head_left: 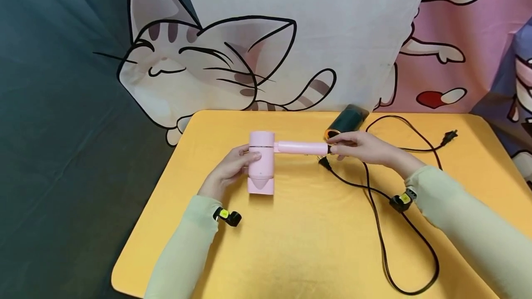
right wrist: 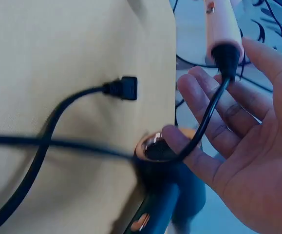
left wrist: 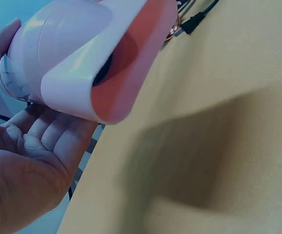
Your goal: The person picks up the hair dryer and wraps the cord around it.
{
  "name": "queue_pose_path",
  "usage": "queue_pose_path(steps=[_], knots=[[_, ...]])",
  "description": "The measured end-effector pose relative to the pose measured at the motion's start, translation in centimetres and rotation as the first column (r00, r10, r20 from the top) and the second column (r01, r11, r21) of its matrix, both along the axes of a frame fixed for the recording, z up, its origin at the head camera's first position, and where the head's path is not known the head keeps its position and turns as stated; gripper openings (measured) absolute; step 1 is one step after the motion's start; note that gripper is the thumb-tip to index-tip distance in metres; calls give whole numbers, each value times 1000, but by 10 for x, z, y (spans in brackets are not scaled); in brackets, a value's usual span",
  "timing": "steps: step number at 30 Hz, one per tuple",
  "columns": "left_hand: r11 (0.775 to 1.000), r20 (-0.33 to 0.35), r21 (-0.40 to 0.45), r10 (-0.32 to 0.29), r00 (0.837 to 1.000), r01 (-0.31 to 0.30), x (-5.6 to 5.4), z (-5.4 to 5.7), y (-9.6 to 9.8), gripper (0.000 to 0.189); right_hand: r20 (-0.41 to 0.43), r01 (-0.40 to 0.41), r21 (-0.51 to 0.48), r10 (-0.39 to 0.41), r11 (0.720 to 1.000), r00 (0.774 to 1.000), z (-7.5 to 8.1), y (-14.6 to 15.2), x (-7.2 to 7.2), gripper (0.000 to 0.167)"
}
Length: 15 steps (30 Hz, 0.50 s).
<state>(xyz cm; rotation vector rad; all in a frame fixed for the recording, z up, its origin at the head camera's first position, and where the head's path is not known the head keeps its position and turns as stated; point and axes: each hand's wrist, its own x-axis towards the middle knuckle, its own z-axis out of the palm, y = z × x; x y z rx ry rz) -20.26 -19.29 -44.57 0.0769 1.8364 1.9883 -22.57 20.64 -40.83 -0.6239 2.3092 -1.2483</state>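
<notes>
My left hand [head_left: 233, 164] holds a pink hair dryer [head_left: 261, 163] by its barrel, with the thumb on the near side. Its handle points right, and a flared pink nozzle [left wrist: 126, 73] faces the front edge of the table. At the end of the handle [head_left: 301, 147] is my right hand [head_left: 363, 147]. In the right wrist view its fingers are loosely bent and spread around the black cord [right wrist: 209, 114], which leaves the handle's end. The thumb lies right beside the handle. The dryer is raised over the table, casting a shadow.
A dark green hair dryer [head_left: 347, 121] with a copper-coloured rim lies at the back of the yellow table [head_left: 307, 239]. Black cords [head_left: 432, 262] loop across the right side. One plug [head_left: 325, 163] lies below the pink handle, another plug [head_left: 449, 137] at the back right.
</notes>
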Motion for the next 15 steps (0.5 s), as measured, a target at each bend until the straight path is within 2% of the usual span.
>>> queue_pose_path(steps=[8, 11, 15], knots=[[1000, -20, 1, 27, 999, -27, -6, -1, -6, 46, 181, 146, -160, -116, 976, 977, -22, 34, 16, 55], [1000, -18, 3, 23, 1000, -23, -8, -1, -4, 47, 209, 179, -185, -139, 966, 968, -28, 43, 25, 54], [1000, -15, 8, 18, 1000, -17, -10, -1, -3, 48, 204, 187, -216, -143, 958, 969, -35, 50, 30, 50]])
